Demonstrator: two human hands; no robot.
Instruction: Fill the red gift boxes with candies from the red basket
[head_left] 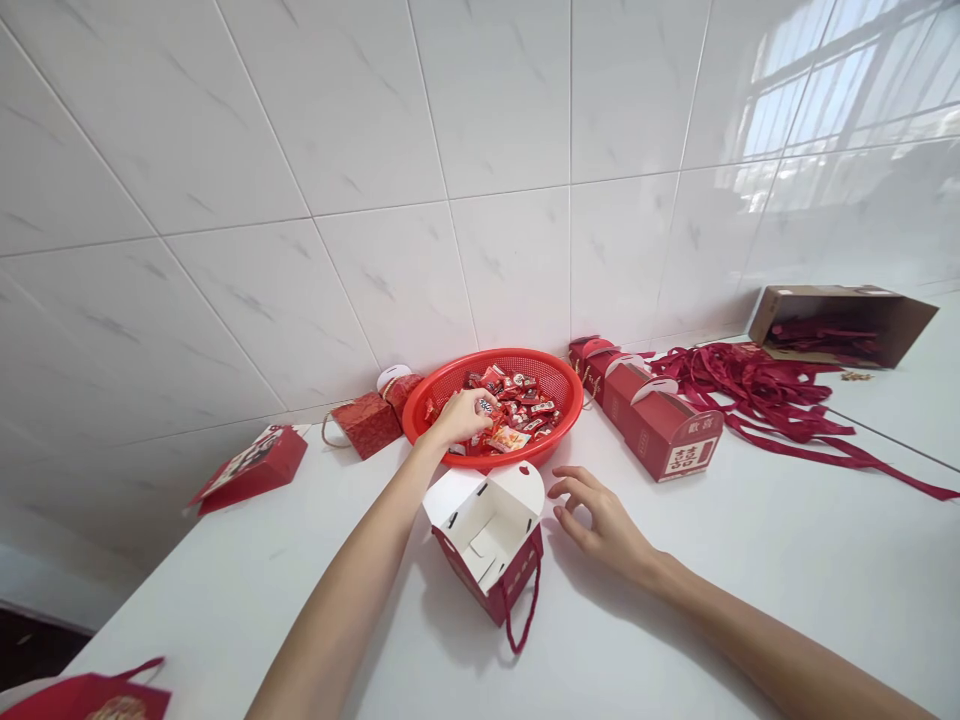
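My left hand (463, 418) reaches into a red plastic basket (420, 437). Its fingers are bent closed around a small wrapped candy (486, 406) on top of the heap. Many more candies (525, 408) in red wrappers fill the basket. Just in front of it stands a dark red gift box (480, 580) with its top flaps up. The white inside shows no candy, and a red cord handle (535, 612) hangs from its near side. To the right of the box, apart from it, my right hand (600, 520) hovers with loosely curled, parted fingers and nothing in them.
A row of closed red gift boxes (645, 418) stands right of the basket. Beyond lie tangled red ribbons (757, 385) and a cardboard box (900, 325) on its side. Left are red bags (367, 425), another red box (255, 470) and a red piece (90, 700). A tiled wall (510, 270) closes the back.
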